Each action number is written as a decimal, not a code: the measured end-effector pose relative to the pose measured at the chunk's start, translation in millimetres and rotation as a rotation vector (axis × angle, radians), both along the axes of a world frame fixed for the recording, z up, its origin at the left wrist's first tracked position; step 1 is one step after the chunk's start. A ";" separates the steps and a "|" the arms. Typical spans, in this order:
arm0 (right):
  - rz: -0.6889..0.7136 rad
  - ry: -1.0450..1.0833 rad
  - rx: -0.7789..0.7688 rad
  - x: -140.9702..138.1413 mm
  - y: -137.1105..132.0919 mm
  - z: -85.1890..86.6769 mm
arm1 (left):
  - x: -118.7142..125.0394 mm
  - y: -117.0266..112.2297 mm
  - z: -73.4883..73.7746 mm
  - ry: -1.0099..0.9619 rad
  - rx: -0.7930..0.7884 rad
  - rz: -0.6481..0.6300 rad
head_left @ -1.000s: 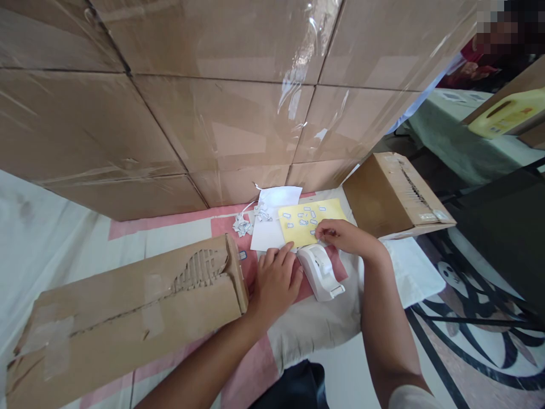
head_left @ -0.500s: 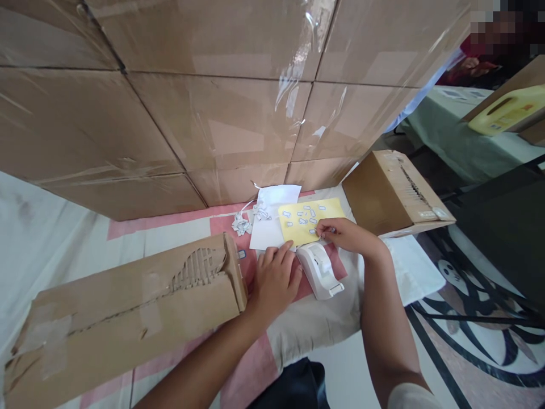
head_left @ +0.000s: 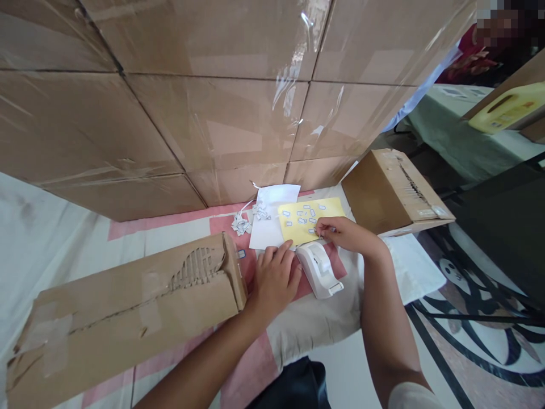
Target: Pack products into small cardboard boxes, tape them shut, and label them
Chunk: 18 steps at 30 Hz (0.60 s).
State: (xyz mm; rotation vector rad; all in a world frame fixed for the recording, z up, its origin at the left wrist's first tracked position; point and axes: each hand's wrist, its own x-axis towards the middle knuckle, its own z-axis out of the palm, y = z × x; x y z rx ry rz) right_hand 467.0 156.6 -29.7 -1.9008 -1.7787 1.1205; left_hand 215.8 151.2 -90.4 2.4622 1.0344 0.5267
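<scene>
A yellow sheet of paper (head_left: 293,230) with several small white outlined paper pieces lies partly over a white sheet (head_left: 266,236). My right hand (head_left: 338,232) is over the lower right part of the yellow sheet, its fingertips pinched together; anything between them is too small to make out. My left hand (head_left: 276,278) rests with fingers stretched, the index fingertip at the yellow sheet's lower edge. Between my hands stands a white tape dispenser (head_left: 319,270). Left of the sheets sit crumpled paper cuttings (head_left: 241,224), with one small piece (head_left: 242,254) near the box end.
A long cardboard box (head_left: 128,318) lies at the left, and an open cardboard box (head_left: 395,193) stands at the right. Taped cartons (head_left: 251,119) form a wall behind. A yellow jug (head_left: 506,108) and a person in red (head_left: 468,59) are at the far right.
The view has shifted very slightly. Both hands, the yellow sheet and the tape dispenser keep practically the same places.
</scene>
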 end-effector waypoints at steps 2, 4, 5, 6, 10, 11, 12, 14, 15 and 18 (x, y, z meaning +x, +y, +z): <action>-0.003 0.003 0.013 -0.7 0.2 0.3 | -0.3 0.0 0.5 0.001 0.001 0.002; -0.013 0.013 0.015 -1.5 0.1 1.1 | -0.6 -0.1 1.0 -0.002 0.001 0.004; -0.017 0.019 0.011 -1.9 0.0 1.6 | -0.7 -0.1 1.1 -0.005 0.001 0.005; -0.019 0.022 0.006 -2.3 -0.1 2.1 | -0.8 -0.2 1.0 -0.007 0.000 0.004; -0.027 0.022 -0.003 -3.3 -0.4 3.4 | -0.8 -0.5 -0.2 -0.004 -0.004 -0.002; -0.030 0.024 -0.004 -3.3 -0.5 3.1 | -0.9 -0.6 -0.7 -0.003 -0.006 -0.002; -0.034 0.031 -0.007 -3.3 -0.6 2.5 | -0.9 -0.6 -1.0 -0.002 -0.008 -0.001; -0.042 0.051 -0.015 -3.1 -0.7 0.8 | -1.1 -0.6 -1.4 -0.006 -0.009 0.000; -0.046 0.063 -0.021 -3.0 -0.7 -0.1 | -1.1 -0.6 -1.3 -0.009 -0.008 0.001; -0.055 0.090 -0.036 -2.7 -0.5 -1.9 | -1.1 -0.5 -0.6 -0.018 -0.011 0.001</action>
